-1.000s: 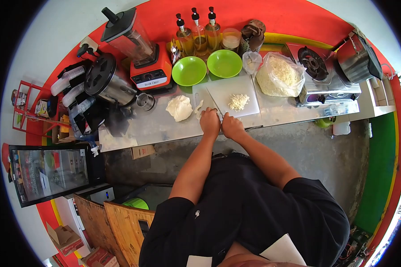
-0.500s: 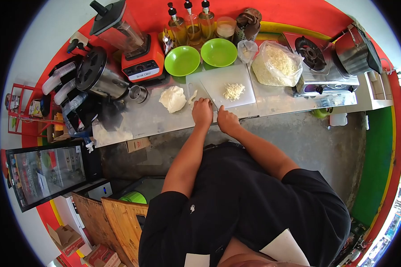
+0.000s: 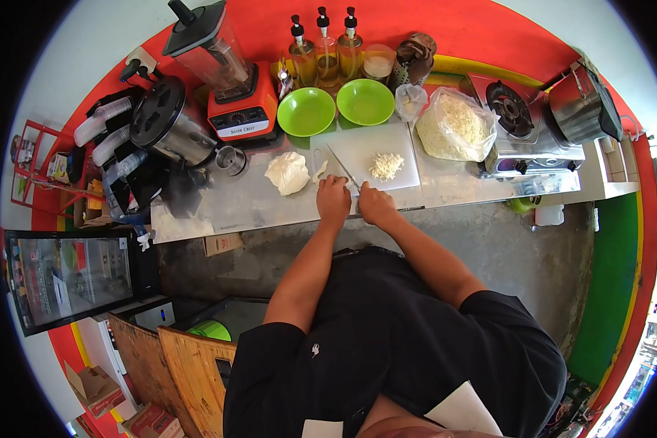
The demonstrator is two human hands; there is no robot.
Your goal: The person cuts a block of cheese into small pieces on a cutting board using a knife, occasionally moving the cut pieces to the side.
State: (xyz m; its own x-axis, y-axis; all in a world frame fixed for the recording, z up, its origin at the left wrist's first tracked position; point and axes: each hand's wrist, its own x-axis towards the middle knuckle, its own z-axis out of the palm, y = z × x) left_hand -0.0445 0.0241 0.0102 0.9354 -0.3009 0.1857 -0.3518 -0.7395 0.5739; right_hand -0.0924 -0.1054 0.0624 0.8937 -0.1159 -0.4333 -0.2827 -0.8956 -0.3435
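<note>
My right hand [image 3: 377,204] is closed round the handle of a knife [image 3: 342,162], whose blade points away and to the left over the white cutting board [image 3: 401,142]. Just left of it, my left hand [image 3: 333,197] rests at the board's near edge with its fingers curled; whatever is in them is hidden. A thin pale strip [image 3: 319,172] lies beyond the left fingers, near the board's left side. On the board, right of the blade, sits a small heap of pale shreds [image 3: 386,166]. A whitish lump [image 3: 287,174] lies on the metal counter [image 3: 255,209] to the left.
Two green bowls [image 3: 306,112] stand behind the board. At right are a clear bag of shreds [image 3: 456,125] and a gas stove [image 3: 509,109] with a pot [image 3: 580,102]. A blender [image 3: 239,102], a steel container [image 3: 164,120] and pump bottles [image 3: 326,55] line the back.
The view has tilted slightly, so the counter sits a little lower in the picture. Both hands stay close together at the board's near edge, and the knife stays in my right hand.
</note>
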